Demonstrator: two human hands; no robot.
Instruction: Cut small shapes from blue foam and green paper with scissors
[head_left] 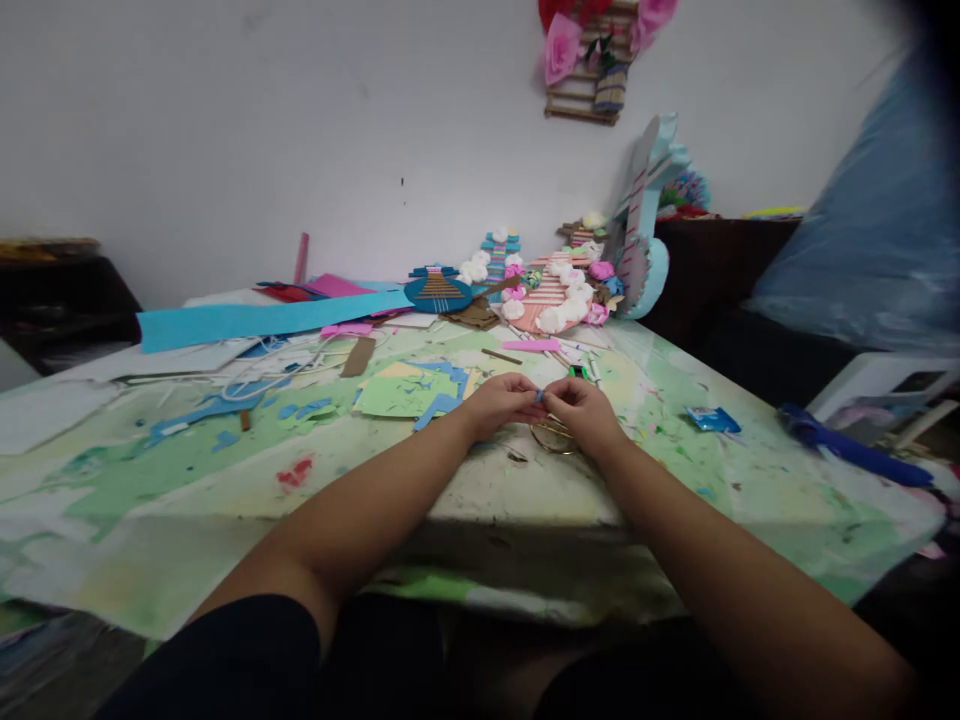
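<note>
My left hand (501, 402) and my right hand (581, 412) meet over the middle of the paint-stained table (225, 500). The fingers of both pinch a tiny blue paper scrap (539, 396) between them. Under my right hand lies a pair of scissors with yellowish handles (551, 436), partly hidden by the hand. To the left of my left hand lies a light green paper sheet (394, 395) with blue offcuts (442, 385) on it.
A long blue paper strip (262, 318) lies at the back left. Craft pieces with paper flowers (559, 290) crowd the far edge. A small blue packet (712, 418) lies to the right. A dark blue object (847, 445) lies off the table's right edge.
</note>
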